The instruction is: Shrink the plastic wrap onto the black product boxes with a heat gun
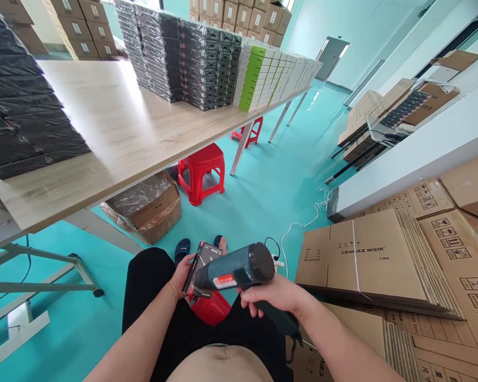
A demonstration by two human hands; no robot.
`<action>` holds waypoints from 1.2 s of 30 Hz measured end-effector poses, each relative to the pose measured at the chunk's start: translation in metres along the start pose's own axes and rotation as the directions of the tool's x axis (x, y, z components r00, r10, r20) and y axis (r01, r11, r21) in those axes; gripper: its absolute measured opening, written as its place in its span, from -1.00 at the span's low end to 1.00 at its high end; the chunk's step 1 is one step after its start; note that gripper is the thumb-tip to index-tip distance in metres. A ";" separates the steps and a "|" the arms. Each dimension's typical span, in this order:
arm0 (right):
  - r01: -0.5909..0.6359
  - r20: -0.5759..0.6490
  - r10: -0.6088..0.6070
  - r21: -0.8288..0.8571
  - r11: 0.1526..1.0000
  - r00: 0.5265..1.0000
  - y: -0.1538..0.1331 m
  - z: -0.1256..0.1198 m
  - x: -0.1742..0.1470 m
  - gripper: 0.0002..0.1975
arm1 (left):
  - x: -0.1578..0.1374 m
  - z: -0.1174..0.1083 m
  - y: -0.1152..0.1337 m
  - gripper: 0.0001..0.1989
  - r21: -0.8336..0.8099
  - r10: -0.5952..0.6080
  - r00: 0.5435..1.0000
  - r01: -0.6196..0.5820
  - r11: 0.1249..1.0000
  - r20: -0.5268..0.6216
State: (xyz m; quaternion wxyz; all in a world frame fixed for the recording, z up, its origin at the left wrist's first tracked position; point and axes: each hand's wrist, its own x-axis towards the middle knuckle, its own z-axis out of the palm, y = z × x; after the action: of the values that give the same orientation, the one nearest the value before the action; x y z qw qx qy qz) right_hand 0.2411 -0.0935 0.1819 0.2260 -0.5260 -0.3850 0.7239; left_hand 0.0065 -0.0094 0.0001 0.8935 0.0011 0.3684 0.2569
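Note:
My left hand (180, 277) grips a small black box (207, 257) by its left side, low over my lap. The box has white print and a red mark on its face. In my right hand (273, 293) is a dark heat gun (239, 265), held by its handle, with fingers wrapped around it. Its nozzle points left, over the lower part of the box, and hides some of it. Whether nozzle and box touch, I cannot tell. Beneath them shows a red stool (212, 307) between my legs.
A long wooden table (151, 138) carries stacks of black wrapped boxes (211, 63) and white-green boxes (258, 74). Beside it stand a red stool (203, 167) and an open carton (159, 212). Flattened cartons (366, 249) lie at my right, near a white cable (298, 225).

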 end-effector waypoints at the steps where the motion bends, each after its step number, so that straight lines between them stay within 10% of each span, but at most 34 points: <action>1: -0.004 0.022 0.005 -0.026 1.000 1.000 -0.001 0.001 0.000 -0.80 | 0.001 0.000 0.000 -0.63 0.014 0.002 1.000 -0.002 1.000 0.006; 6: 0.127 -0.229 -0.116 0.035 0.991 0.967 -0.004 0.008 0.008 -0.81 | 0.002 -0.001 0.002 -0.60 0.061 0.007 1.000 -0.007 0.998 -0.003; 12: -0.033 0.098 0.043 -0.095 0.995 0.994 0.009 0.003 -0.010 -0.88 | 0.000 0.000 0.006 -0.61 0.000 0.115 0.992 -0.115 0.993 -0.053; 17: 0.080 -0.230 -0.034 0.191 0.978 0.973 0.013 0.008 0.001 -0.74 | -0.002 0.003 0.007 -0.64 -0.012 0.100 0.994 -0.100 0.995 -0.040; 26: 0.151 -0.331 -0.059 0.261 0.953 0.942 0.010 -0.025 0.024 -0.74 | -0.007 0.004 0.009 -0.64 -0.017 0.096 0.993 -0.098 0.995 -0.072; 36: -0.113 -0.070 0.123 0.131 0.985 0.990 0.032 -0.030 -0.011 -0.77 | -0.006 0.008 0.009 -0.65 -0.046 0.133 0.988 -0.136 0.990 -0.076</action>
State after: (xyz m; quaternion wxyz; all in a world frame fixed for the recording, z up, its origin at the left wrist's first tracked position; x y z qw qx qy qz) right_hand 0.2756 -0.1114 0.1579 0.2304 -0.5602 -0.2974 0.7380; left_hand 0.0038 -0.0030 0.0119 0.8597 -0.0064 0.3932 0.3259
